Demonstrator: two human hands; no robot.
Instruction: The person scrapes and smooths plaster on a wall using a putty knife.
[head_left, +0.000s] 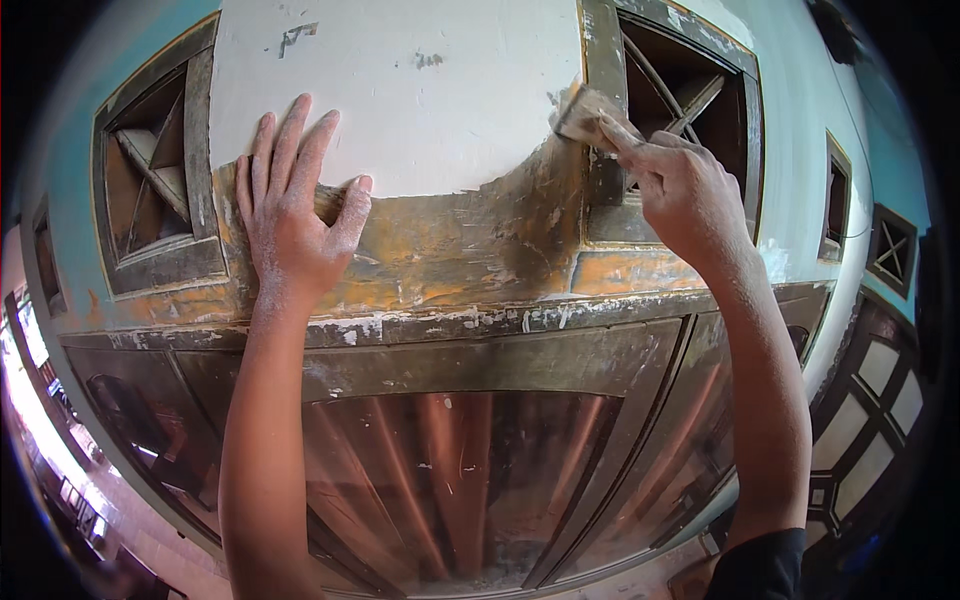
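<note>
My left hand lies flat with fingers spread on the wall above a door frame, on the line where white filler meets bare orange-brown plaster. My right hand grips a small sanding block and presses it on the right edge of the white patch, beside a dark wooden vent frame. Both hands and forearms are dusted white.
A second wooden vent opening sits at the left. Below the hands runs the chipped top rail of a door frame with glass panes beneath. Teal-painted wall and more window frames lie to the right.
</note>
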